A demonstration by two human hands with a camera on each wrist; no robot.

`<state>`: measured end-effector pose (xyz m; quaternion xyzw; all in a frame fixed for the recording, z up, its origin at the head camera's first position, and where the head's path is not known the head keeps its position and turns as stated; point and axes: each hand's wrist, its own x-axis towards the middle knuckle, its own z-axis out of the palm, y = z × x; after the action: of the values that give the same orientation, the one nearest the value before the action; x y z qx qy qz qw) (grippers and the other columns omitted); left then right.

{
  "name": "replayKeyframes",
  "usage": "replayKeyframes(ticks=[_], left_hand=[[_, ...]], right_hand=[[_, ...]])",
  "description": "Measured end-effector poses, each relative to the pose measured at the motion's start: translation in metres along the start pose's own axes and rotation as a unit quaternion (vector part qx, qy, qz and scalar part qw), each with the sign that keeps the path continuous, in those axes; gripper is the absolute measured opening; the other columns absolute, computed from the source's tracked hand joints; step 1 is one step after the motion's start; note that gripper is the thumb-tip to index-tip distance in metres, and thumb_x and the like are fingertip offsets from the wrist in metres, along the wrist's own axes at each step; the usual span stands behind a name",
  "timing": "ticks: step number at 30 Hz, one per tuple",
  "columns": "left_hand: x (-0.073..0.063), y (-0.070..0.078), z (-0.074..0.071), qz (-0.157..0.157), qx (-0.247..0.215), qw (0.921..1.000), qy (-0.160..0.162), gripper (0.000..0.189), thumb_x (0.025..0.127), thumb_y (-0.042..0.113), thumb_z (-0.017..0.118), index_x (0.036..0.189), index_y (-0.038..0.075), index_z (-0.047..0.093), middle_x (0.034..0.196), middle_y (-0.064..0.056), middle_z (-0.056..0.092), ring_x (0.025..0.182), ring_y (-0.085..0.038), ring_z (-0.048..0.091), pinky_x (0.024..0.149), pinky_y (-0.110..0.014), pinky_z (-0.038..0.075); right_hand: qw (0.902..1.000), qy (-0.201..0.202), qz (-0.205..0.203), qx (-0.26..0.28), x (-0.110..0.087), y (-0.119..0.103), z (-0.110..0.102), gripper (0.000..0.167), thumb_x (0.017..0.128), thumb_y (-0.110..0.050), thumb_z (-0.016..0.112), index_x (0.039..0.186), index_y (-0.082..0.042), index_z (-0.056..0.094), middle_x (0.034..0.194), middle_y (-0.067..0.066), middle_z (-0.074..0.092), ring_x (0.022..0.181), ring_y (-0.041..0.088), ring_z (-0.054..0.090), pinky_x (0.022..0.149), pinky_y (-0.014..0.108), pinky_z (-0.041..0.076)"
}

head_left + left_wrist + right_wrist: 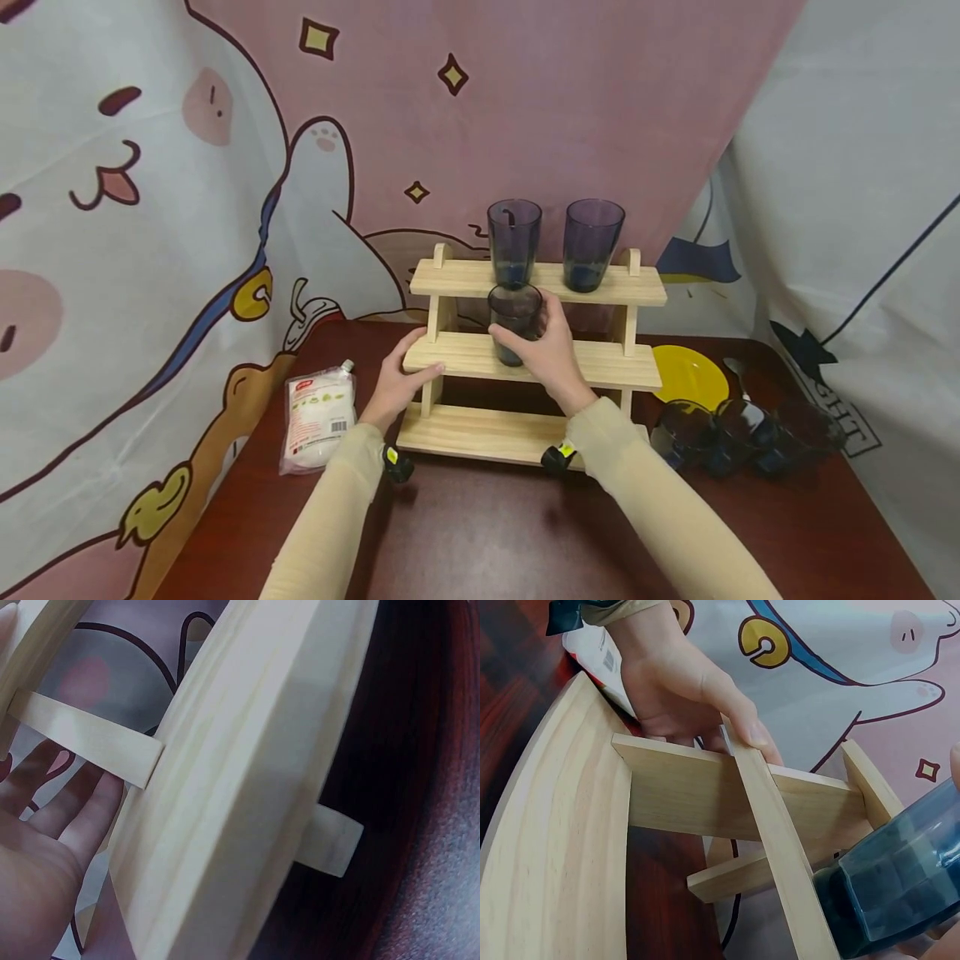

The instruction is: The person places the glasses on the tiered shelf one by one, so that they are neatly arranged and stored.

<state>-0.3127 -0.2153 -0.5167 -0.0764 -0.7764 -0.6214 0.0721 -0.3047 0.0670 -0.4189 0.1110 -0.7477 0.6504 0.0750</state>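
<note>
My right hand (553, 354) grips a dark tinted drinking glass (516, 310), thumb on the near side and fingers round the right. The glass stands upright over the middle tier of a three-tier wooden shelf (465, 354); in the right wrist view its base is right at the board. My left hand (397, 377) holds the left end of that middle tier, with the thumb on the board's edge and the fingers behind the side support. On the top tier stand two purple-tinted glasses, a left one (514, 237) and a right one (592, 242).
Several dark glasses (720, 442) stand on the table (465, 533) to the right of the shelf. Behind them lie a yellow plate (690, 377) and a spoon (737, 371). A clear-wrapped white packet (321, 417) lies at the left. A printed cloth (585, 100) hangs behind.
</note>
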Motion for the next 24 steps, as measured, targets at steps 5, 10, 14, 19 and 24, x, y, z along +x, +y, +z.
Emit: replayKeyframes(ticks=[5,10,14,19,24], left_hand=[[0.001,-0.001,-0.001,0.002,0.001,1.0,-0.001,0.077,0.09,0.031,0.087,0.157,0.031,0.049,0.164,0.004,0.042,0.152,-0.025,0.035,0.122,-0.059,0.028],[0.0,0.0,0.0,-0.004,-0.002,1.0,-0.001,0.077,0.091,0.028,0.086,0.158,0.032,0.048,0.164,0.003,0.042,0.152,-0.025,0.036,0.122,-0.057,0.03],[0.0,0.0,0.001,-0.012,-0.014,0.9998,-0.004,0.079,0.091,0.023,0.085,0.16,0.027,0.046,0.165,0.0,0.041,0.151,-0.026,0.036,0.122,-0.056,0.029],[-0.003,0.014,0.0,-0.022,-0.026,0.9994,-0.009,0.08,0.091,0.019,0.085,0.16,0.022,0.046,0.164,-0.004,0.043,0.148,-0.027,0.04,0.121,-0.053,0.032],[-0.011,0.035,-0.002,-0.028,-0.026,0.9991,-0.017,0.077,0.091,0.018,0.085,0.159,0.021,0.048,0.165,-0.004,0.042,0.15,-0.027,0.038,0.122,-0.053,0.031]], right_hand=[[0.9997,0.012,-0.008,-0.021,0.002,0.0,0.005,0.09,0.085,-0.047,0.088,0.156,-0.024,0.038,0.147,0.001,0.054,0.138,0.021,0.053,0.116,0.05,0.042],[0.9993,0.006,0.003,-0.036,0.0,0.0,0.001,0.096,0.084,-0.05,0.088,0.159,-0.024,0.034,0.15,0.004,0.053,0.139,0.023,0.052,0.116,0.049,0.043],[0.9993,-0.013,0.023,-0.026,-0.006,-0.001,-0.009,0.102,0.084,-0.047,0.089,0.163,-0.025,0.027,0.154,0.009,0.049,0.139,0.029,0.051,0.115,0.052,0.043],[0.9988,-0.038,0.024,-0.02,-0.021,-0.002,-0.029,0.1,0.087,-0.038,0.088,0.164,-0.022,0.026,0.157,0.014,0.045,0.145,0.034,0.045,0.12,0.058,0.035],[0.9973,-0.046,0.007,-0.056,-0.039,-0.003,-0.054,0.096,0.089,-0.032,0.088,0.162,-0.017,0.028,0.157,0.015,0.046,0.146,0.038,0.043,0.122,0.062,0.03]])
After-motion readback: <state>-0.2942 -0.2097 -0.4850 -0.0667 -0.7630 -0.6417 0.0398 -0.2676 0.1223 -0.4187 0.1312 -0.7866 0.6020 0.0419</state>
